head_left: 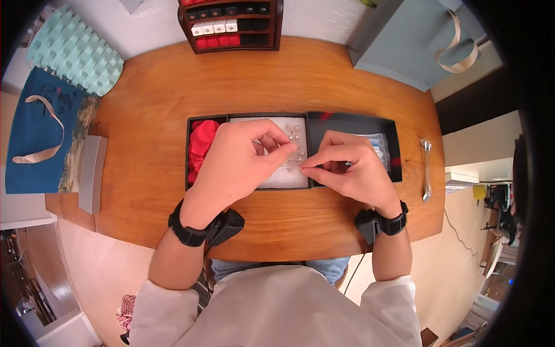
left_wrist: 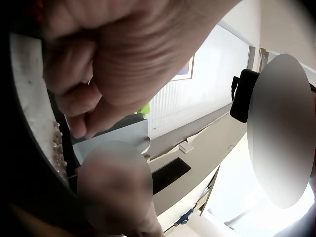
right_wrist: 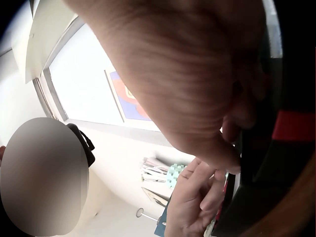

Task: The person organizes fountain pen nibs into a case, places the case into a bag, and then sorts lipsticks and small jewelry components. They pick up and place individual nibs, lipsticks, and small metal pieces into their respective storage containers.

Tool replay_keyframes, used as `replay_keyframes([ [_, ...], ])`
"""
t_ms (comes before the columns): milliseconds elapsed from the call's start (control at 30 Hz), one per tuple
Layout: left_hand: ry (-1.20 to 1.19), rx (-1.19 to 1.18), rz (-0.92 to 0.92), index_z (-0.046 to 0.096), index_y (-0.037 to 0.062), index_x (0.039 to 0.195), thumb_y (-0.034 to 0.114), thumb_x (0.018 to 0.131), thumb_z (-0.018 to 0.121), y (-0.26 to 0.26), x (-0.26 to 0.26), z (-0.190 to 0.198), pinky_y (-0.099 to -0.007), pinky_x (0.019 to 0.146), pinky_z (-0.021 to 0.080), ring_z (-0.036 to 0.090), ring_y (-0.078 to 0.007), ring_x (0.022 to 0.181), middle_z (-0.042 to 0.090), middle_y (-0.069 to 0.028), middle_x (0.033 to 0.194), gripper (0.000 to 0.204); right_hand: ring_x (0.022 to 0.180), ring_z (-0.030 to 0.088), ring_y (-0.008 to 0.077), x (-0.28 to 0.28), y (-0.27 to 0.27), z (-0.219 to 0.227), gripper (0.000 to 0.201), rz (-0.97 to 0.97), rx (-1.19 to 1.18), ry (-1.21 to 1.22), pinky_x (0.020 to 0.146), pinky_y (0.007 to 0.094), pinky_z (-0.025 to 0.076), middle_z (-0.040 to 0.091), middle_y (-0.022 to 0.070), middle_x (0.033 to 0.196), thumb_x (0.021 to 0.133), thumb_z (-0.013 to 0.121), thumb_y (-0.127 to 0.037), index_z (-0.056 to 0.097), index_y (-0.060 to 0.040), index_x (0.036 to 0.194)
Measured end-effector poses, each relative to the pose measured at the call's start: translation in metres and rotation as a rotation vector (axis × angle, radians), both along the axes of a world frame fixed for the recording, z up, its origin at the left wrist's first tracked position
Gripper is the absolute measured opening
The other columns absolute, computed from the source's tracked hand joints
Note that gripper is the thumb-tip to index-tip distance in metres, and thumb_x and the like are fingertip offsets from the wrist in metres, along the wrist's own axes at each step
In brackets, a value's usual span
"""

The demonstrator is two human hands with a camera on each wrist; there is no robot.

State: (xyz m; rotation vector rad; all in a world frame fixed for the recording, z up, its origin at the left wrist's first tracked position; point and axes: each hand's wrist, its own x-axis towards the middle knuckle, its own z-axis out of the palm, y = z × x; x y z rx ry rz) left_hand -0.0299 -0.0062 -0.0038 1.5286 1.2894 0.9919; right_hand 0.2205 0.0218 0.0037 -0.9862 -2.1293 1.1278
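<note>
A long black box point(head_left: 248, 188) holds a white pad point(head_left: 277, 180) with several small pearl pieces point(head_left: 297, 128) in rows, also visible in the left wrist view as pearls point(left_wrist: 58, 148). Over the pad, my left hand point(head_left: 240, 153) is bent, thumb and index fingertips pinched together beside the pearls. My right hand point(head_left: 350, 168) is just to its right, thumb and index pinched at the tips over the box's divider. Whatever lies between the fingertips of each hand is tiny and mostly hidden. The two hands are close together, with a small gap between their fingertips.
Red fabric point(head_left: 201, 141) fills the box's left compartment; a clear packet point(head_left: 378, 147) lies in the right one. A metal tool point(head_left: 426, 170) is right of the box. A small rack point(head_left: 231, 26) stands behind, with bags point(head_left: 399, 46) at both sides.
</note>
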Motion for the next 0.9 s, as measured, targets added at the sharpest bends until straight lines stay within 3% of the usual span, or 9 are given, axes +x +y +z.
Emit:
replay_keyframes([
  [67, 0.018, -0.007, -0.008, 0.079, 0.0002, 0.101, 0.009, 0.101, 0.083, -0.001, 0.000, 0.006, -0.0234, 0.049, 0.042, 0.056, -0.0020, 0.059, 0.071, 0.0005, 0.079, 0.010, 0.062, 0.056, 0.0121, -0.001, -0.001, 0.001, 0.015, -0.014, -0.015, -0.016, 0.056, 0.0301, 0.042, 0.067, 0.0027, 0.081, 0.087, 0.090, -0.002, 0.089, -0.0084, 0.101],
  [133, 0.064, -0.262, -0.030, 0.078, -0.0006, 0.097, 0.011, 0.101, 0.084, -0.002, 0.000, 0.018, -0.0240, 0.047, 0.041, 0.055, -0.0018, 0.058, 0.068, 0.0019, 0.074, 0.014, 0.062, 0.056, 0.0124, -0.002, -0.001, 0.002, 0.015, -0.033, -0.029, -0.031, 0.056, 0.0302, 0.041, 0.066, 0.0029, 0.080, 0.087, 0.091, -0.003, 0.089, -0.0086, 0.101],
  [900, 0.053, -0.272, -0.123, 0.078, -0.0019, 0.097, 0.013, 0.101, 0.083, -0.002, 0.000, 0.012, -0.0244, 0.047, 0.043, 0.057, -0.0035, 0.056, 0.070, 0.0003, 0.073, 0.016, 0.060, 0.059, 0.0142, -0.010, -0.003, 0.008, 0.011, -0.031, 0.020, -0.093, 0.056, 0.0307, 0.044, 0.069, 0.0050, 0.081, 0.085, 0.089, -0.002, 0.086, -0.0048, 0.095],
])
